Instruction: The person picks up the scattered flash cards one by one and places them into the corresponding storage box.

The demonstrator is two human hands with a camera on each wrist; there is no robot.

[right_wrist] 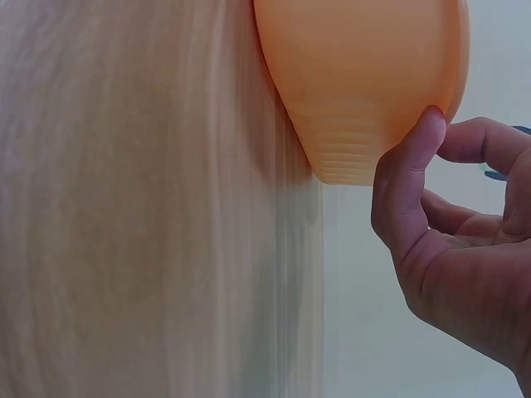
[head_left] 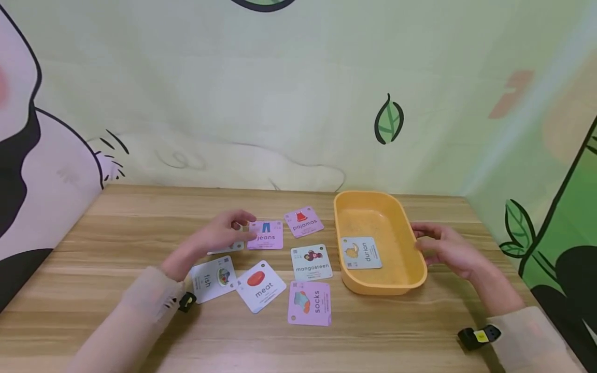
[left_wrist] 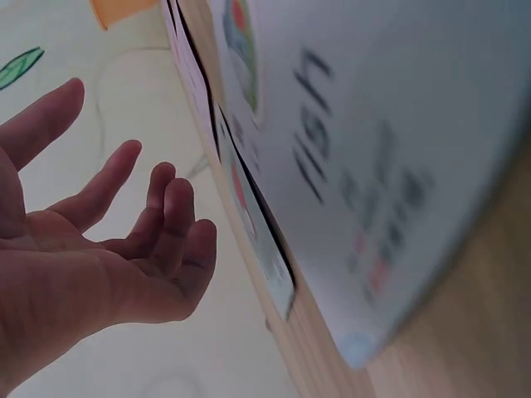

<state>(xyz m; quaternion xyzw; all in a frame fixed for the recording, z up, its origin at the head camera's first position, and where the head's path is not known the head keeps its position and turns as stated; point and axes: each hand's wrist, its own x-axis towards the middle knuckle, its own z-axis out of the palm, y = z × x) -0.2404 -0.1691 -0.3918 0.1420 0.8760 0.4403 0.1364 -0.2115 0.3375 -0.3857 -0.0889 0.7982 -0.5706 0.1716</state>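
My left hand (head_left: 223, 231) hovers with spread, loosely bent fingers by the purple jeans card (head_left: 272, 240), fingertips over its left edge. Under this hand a pale card (head_left: 232, 248) is partly hidden. In the left wrist view the palm shows nothing held, and the fish card (left_wrist: 332, 141) looms close. On the right, my right hand (head_left: 443, 249) pinches the side rim of a yellow plastic basin (head_left: 342, 207) between thumb and fingers. Inside the basin lies a blue durian card (head_left: 368, 253), towards its near left side. The right wrist view shows the thumb against the basin's rim (right_wrist: 458, 58).
Between hand and basin lie a pajamas card (head_left: 304, 221), a mangosteen card (head_left: 311, 262), a socks card (head_left: 310, 304) and a meat card (head_left: 261, 286). The wooden table (head_left: 224, 342) meets a printed wall covering (head_left: 210, 103) at its back.
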